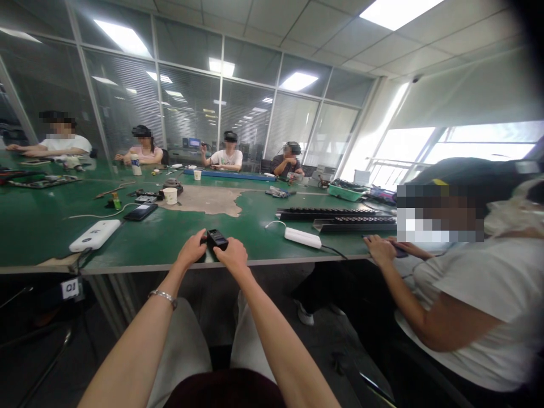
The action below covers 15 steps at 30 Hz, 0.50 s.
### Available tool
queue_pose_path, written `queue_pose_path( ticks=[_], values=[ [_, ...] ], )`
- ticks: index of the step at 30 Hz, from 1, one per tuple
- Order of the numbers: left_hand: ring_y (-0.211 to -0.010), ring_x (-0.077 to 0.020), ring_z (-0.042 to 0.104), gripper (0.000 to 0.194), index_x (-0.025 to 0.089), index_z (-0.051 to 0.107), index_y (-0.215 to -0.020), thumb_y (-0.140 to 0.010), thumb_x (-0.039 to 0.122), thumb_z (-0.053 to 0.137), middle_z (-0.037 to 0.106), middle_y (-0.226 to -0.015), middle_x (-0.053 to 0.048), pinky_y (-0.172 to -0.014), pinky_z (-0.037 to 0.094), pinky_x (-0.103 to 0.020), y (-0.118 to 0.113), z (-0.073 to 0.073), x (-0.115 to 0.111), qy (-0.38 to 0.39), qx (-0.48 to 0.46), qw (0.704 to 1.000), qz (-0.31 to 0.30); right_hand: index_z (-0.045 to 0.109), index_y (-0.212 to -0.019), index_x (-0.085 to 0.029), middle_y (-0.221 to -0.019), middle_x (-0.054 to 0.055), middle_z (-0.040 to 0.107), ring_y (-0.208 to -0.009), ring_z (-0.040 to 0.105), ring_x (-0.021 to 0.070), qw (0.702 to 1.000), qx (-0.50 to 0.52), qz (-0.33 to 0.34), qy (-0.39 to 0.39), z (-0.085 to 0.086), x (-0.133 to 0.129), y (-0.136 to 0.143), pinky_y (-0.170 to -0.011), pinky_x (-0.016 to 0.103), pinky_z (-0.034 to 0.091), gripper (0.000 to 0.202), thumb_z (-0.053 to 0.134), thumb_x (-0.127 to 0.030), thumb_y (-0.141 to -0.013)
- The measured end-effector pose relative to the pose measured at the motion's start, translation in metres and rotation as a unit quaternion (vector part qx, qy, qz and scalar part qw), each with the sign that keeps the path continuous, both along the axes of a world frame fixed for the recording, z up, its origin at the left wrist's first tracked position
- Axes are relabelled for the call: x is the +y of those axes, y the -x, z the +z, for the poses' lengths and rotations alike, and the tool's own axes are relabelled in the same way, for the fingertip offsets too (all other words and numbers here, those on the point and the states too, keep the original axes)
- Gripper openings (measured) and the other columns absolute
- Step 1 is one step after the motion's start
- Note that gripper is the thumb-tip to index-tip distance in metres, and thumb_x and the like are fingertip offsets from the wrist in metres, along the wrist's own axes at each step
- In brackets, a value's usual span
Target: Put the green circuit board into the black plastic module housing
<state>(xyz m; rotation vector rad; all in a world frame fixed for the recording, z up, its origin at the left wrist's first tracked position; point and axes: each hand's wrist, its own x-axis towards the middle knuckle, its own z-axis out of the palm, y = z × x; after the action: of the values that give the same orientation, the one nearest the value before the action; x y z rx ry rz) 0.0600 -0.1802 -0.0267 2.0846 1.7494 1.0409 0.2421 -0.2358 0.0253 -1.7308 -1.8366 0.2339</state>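
Right hand (233,253) has a grip on the little black device (217,239) by the green table's near edge (263,262), long axis pointing away and slightly left, curled left hand (191,250) just beside it, can't tell if pinching anything.

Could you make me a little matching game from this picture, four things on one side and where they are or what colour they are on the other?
Things:
1. black device
2. bracelet
3. basket
4. dark phone

Places and colours:
A. green, towards the far right of the table
B. around the left wrist
C. lying on the table, farther off than the left hand and to its left
D. in the right hand, close beside the left

Right pairs: 1-D, 2-B, 3-A, 4-C
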Motion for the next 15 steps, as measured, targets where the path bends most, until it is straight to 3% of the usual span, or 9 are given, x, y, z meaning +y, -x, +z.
queue_pose_path(
  ticks=[8, 15],
  values=[
    [-0.123, -0.0242, 0.057, 0.068, 0.012, 0.041, -0.146, -0.078, 0.017, 0.048, 0.064, -0.130, -0.011, -0.109, 0.040, -0.036, -0.001, 0.002, -0.001, 0.004, 0.006, 1.000, -0.003, 0.061, -0.102, -0.018, -0.105, 0.012, 0.063, -0.098, 0.064, 0.0266, 1.000, -0.002, 0.000, -0.018, -0.014, -0.005, 0.001, -0.081, 0.035, 0.049, 0.046, 0.064, -0.058, -0.081],
    [-0.121, -0.0236, 0.058, 0.068, 0.014, 0.042, -0.145, -0.078, 0.016, 0.048, 0.065, -0.129, -0.010, -0.108, 0.041, -0.035, -0.003, 0.005, -0.005, -0.004, 0.005, 1.000, -0.001, 0.058, -0.109, -0.019, -0.108, 0.011, 0.059, -0.096, 0.064, 0.0249, 0.999, 0.029, -0.005, -0.045, -0.016, -0.009, 0.002, -0.080, 0.034, 0.048, 0.044, 0.063, -0.055, -0.083]
  ],
)
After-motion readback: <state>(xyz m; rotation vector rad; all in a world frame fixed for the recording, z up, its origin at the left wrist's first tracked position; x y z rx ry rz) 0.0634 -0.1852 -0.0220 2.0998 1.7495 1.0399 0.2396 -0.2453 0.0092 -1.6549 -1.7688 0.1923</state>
